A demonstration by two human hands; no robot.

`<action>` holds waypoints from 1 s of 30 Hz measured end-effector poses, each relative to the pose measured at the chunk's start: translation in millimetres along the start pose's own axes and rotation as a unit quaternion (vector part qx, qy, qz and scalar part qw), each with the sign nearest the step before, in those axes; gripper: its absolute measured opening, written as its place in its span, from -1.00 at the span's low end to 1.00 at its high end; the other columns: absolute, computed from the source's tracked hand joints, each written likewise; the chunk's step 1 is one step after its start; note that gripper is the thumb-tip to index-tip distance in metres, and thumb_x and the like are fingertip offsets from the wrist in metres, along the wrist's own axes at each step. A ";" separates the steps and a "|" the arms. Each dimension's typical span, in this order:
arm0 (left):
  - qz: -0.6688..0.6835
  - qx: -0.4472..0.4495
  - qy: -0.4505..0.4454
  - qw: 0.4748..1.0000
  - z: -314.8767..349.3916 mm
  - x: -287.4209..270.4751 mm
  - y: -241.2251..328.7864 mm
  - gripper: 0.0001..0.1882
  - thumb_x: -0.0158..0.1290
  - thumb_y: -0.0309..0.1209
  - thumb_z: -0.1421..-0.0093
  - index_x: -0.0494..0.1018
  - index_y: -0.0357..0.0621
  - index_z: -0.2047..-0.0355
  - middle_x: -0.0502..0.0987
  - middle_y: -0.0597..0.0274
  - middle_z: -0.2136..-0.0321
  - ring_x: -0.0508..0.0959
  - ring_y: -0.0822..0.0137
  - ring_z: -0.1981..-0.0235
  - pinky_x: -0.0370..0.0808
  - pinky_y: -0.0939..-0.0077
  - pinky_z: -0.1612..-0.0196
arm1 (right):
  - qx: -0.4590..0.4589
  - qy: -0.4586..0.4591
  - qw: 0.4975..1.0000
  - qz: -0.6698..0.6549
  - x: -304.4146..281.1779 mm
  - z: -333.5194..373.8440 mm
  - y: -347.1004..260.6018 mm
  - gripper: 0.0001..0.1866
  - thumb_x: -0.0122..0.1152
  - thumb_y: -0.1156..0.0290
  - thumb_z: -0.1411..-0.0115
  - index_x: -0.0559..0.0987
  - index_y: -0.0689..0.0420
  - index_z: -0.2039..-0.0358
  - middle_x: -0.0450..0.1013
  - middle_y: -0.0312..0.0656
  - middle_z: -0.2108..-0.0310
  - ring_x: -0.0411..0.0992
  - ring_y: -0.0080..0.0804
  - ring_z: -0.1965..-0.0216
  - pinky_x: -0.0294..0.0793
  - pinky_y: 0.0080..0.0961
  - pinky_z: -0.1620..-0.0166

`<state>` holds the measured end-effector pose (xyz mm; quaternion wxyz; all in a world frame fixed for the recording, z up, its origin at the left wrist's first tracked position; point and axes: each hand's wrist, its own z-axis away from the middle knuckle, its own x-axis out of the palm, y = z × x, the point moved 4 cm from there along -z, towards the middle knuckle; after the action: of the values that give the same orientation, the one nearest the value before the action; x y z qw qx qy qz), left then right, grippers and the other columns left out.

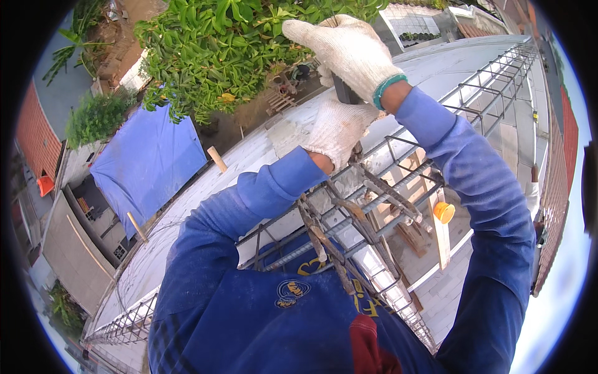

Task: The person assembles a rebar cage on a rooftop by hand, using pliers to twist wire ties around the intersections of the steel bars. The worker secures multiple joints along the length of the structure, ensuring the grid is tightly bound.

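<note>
My right hand (349,53), in a white knit glove with a green cuff, is at the upper middle, its fingers curled round the top of a dark, flat-sided piece (344,91). The piece's kind is hidden by the gloves. Just below, my left hand (341,129), gloved in white too, closes about the lower end of the same piece; most of its fingers are out of sight. Under the left wrist lies a cage of steel reinforcing bars (386,149). Rough wooden sticks (355,218) lie across the bars close to my chest.
The rebar cage runs to the far right along a pale curved roof surface (261,140). A plank (441,240) with an orange round cap (444,212) is at the right. Wooden pegs (217,159) stand at the left edge, beyond which are a blue tarp (149,159) and leafy branches (212,50) lower down.
</note>
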<state>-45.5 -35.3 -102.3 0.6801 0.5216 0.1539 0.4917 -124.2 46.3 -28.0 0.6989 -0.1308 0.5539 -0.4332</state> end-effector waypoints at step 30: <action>0.345 -0.126 -0.323 0.873 -30.4 -12.5 -33.8 -0.61 0.24 -0.41 -0.42 0.54 -0.32 -0.19 0.63 0.11 0.31 0.64 0.22 0.27 0.63 0.19 0.13 | 0.084 -0.275 0.897 -0.335 -13.5 8.0 36.4 -0.48 0.32 -0.11 -0.42 0.67 0.17 0.03 0.62 -0.22 0.31 0.62 -0.45 0.29 0.69 -0.41 0.23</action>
<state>-56.1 -27.7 -147.6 0.5391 0.5813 -0.3268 0.5144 -100.5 75.5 -40.4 0.6454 -0.3637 0.2245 -0.6331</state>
